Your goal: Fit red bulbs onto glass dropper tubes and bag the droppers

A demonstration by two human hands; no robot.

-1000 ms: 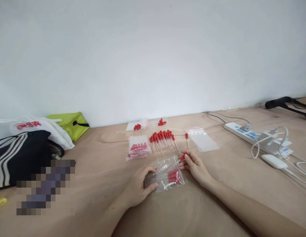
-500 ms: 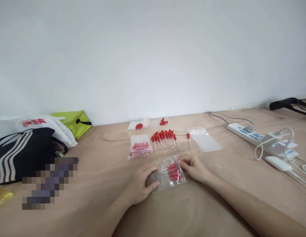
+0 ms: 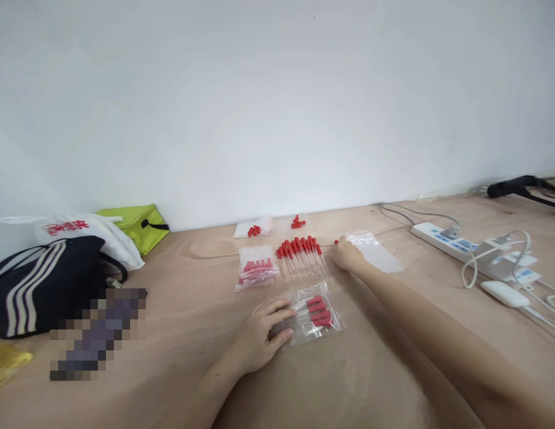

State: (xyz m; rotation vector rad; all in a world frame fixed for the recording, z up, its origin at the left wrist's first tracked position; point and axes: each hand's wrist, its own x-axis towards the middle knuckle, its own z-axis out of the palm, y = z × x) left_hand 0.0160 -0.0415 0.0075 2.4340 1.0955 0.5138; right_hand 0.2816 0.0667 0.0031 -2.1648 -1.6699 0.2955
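A clear zip bag [image 3: 304,328] with several red-bulbed droppers [image 3: 319,311] inside lies flat in front of me. My left hand [image 3: 263,330] rests over its left end, fingers and thumb curved onto the plastic. Further off, my right hand [image 3: 349,256] is closed around a single dropper [image 3: 336,242]; only a bit of its red bulb shows past the fingers. Left of that hand lies a row of loose droppers [image 3: 301,256], red bulbs pointing away from me. A stack of filled bags [image 3: 258,268] is beside the row.
Flat zip bags [image 3: 378,256] lie just right of my right hand. At the back are two groups of red bulbs [image 3: 254,230] on plastic bags. A power strip [image 3: 451,244] with cables is on the right. A black bag [image 3: 58,286] and a green bag [image 3: 143,229] stand left.
My right hand has left the zip bag's right edge and moved forward to the single dropper, closing on it. My left hand stays on the bag.
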